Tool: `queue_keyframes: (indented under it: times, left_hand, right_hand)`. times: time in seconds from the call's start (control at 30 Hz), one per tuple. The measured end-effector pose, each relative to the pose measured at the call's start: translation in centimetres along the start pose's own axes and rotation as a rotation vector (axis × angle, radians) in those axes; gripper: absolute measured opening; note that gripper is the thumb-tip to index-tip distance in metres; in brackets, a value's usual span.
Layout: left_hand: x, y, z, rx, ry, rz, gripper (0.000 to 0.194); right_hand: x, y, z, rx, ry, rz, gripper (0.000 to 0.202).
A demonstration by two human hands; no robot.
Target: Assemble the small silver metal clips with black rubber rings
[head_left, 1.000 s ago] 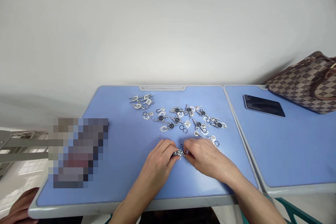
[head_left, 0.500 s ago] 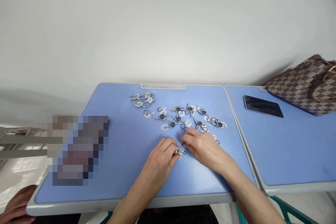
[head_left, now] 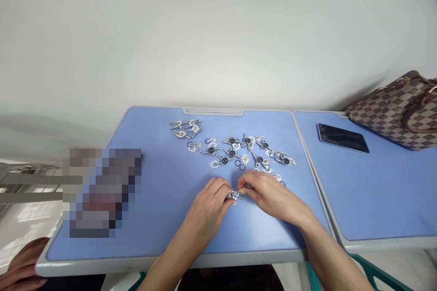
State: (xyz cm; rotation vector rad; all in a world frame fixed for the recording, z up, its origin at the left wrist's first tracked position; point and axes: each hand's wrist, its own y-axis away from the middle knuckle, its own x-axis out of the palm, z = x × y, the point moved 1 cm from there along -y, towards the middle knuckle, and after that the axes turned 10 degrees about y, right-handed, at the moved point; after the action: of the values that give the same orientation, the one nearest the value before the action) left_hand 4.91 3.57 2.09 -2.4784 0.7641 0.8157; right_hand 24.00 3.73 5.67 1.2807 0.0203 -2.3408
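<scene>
My left hand (head_left: 210, 204) pinches a small silver metal assembly (head_left: 234, 197) against the blue table (head_left: 164, 200). My right hand (head_left: 269, 194) sits just right of it, with thumb and forefinger closed on a tiny dark part (head_left: 246, 186) held at the assembly's right end. Beyond both hands lies a spread of several silver brackets, pins and black rings (head_left: 239, 152). A smaller group of silver pieces (head_left: 186, 128) lies at the far left of that spread. One tiny loose speck (head_left: 208, 173) rests just ahead of my left hand.
A second blue table (head_left: 382, 200) adjoins on the right, carrying a black phone (head_left: 342, 137) and a brown checkered handbag (head_left: 399, 109). A blurred-out patch (head_left: 102, 193) covers the left part of my table. Another person's hand (head_left: 20, 268) shows at the lower left corner.
My right hand reached forward toward the loose parts, then came back to the assembly with a small dark part pinched in its fingers. My left hand stayed put on the assembly.
</scene>
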Motion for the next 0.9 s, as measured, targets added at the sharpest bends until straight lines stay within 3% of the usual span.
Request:
queue_keyframes:
  times: [0.2, 0.4, 0.53, 0.9]
  left_hand:
    - [-0.04, 0.07, -0.07, -0.047, 0.024, 0.028, 0.012]
    - [-0.10, 0.25, -0.11, -0.054, 0.033, 0.031, 0.011]
    - [-0.11, 0.18, -0.10, -0.046, 0.020, 0.024, 0.011]
    - [-0.11, 0.00, -0.19, -0.044, 0.016, 0.009, 0.012]
  right_hand:
    - [-0.14, 0.22, 0.15, 0.125, -0.195, 0.002, 0.008]
    - [0.39, 0.01, 0.23, 0.074, -0.231, -0.054, 0.014]
    - [0.57, 0.03, 0.37, 0.094, -0.222, -0.023, 0.018]
    - [0.37, -0.15, 0.32, 0.044, -0.077, -0.110, 0.021]
